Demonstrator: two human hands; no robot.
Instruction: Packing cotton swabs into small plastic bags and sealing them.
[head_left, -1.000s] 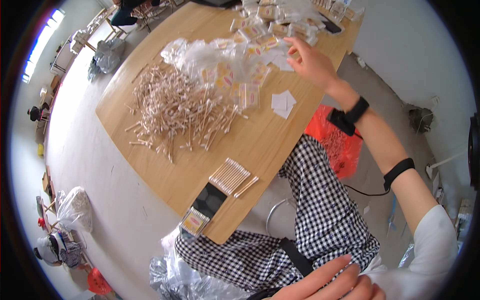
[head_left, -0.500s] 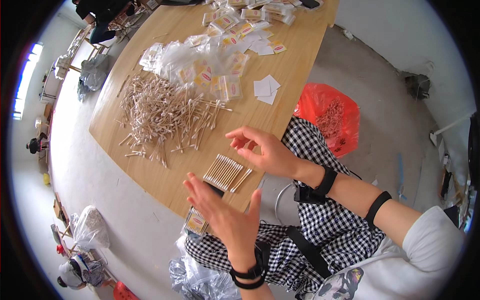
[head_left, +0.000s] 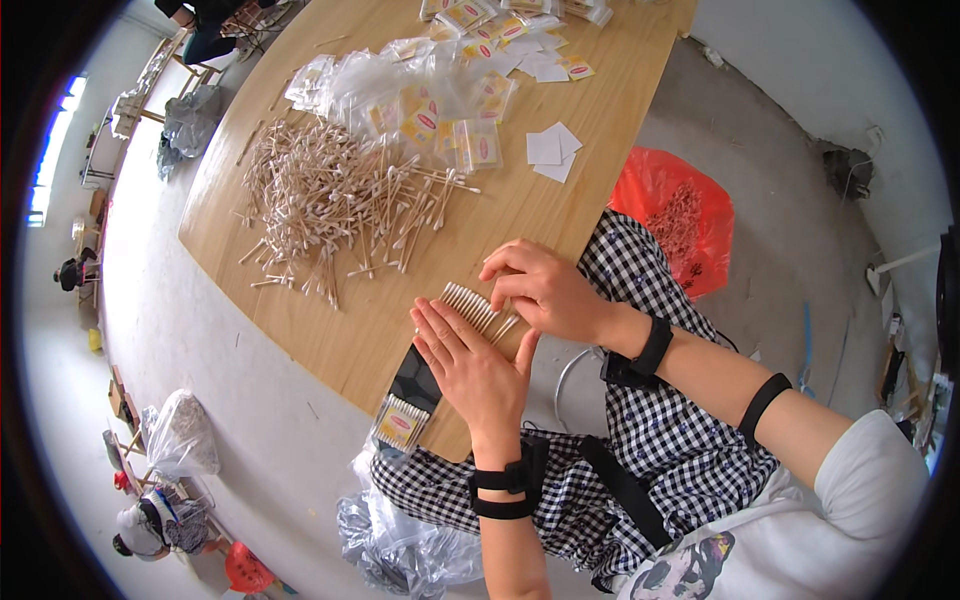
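A neat row of cotton swabs (head_left: 470, 305) lies side by side on the wooden table (head_left: 330, 345) near its corner. My left hand (head_left: 465, 372) lies flat over the near left part of the row, fingers straight and thumb spread, hiding some swabs. At the row's right end is my right hand (head_left: 548, 292), its fingers bent loosely and apart above the swab ends; I see nothing held in it. Beside my left hand lie a flat black object (head_left: 412, 378), partly covered, and a clear pack of cotton swabs (head_left: 399, 424) with a yellow and white label.
A large heap of loose cotton swabs (head_left: 325, 200) spreads across the table. Behind it are clear plastic bags (head_left: 375, 95), labelled packs (head_left: 475, 145) and white cards (head_left: 553, 150). A red bag (head_left: 690, 225) stands on the floor at the right. Other people sit at far tables.
My left hand has come down onto the row of swabs from the near side. The right hand has moved slightly right and its fingers have bent toward the row's end.
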